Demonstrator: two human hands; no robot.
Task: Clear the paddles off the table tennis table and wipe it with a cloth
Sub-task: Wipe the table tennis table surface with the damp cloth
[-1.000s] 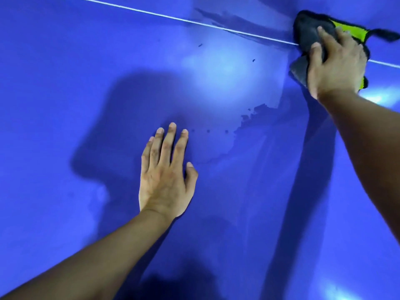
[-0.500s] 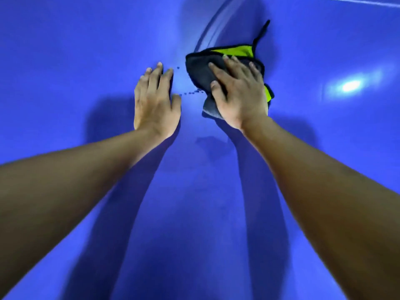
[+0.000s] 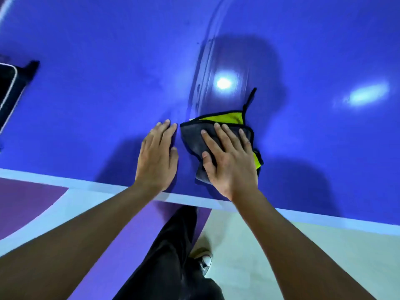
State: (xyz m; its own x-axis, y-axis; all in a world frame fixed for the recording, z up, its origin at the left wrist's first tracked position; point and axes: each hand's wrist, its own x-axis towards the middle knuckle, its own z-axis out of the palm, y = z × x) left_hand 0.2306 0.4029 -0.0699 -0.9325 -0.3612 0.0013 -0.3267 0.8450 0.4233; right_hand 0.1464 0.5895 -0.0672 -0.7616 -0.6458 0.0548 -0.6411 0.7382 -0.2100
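A folded grey cloth [image 3: 193, 140] with a yellow-green inner side and a black hanging loop lies on the blue table tennis table [image 3: 108, 94], close to its near edge. My right hand [image 3: 229, 161] presses flat on the cloth with straight, spread fingers. Just left of it, my left hand [image 3: 159, 156] rests flat on the bare table top, fingers straight and together. A wet streak runs from the cloth up the table. No paddle is in view.
The table's white near edge [image 3: 324, 219] runs across the lower frame. Below it are my dark trousers, a shoe [image 3: 205, 264] and a purple and pale floor. A black object with a white rim [image 3: 7, 87] sits at the far left.
My right hand has dragged the cloth from the white line far out on the table back towards the near edge. My left hand now lies beside it. The table edge and floor have come into view.
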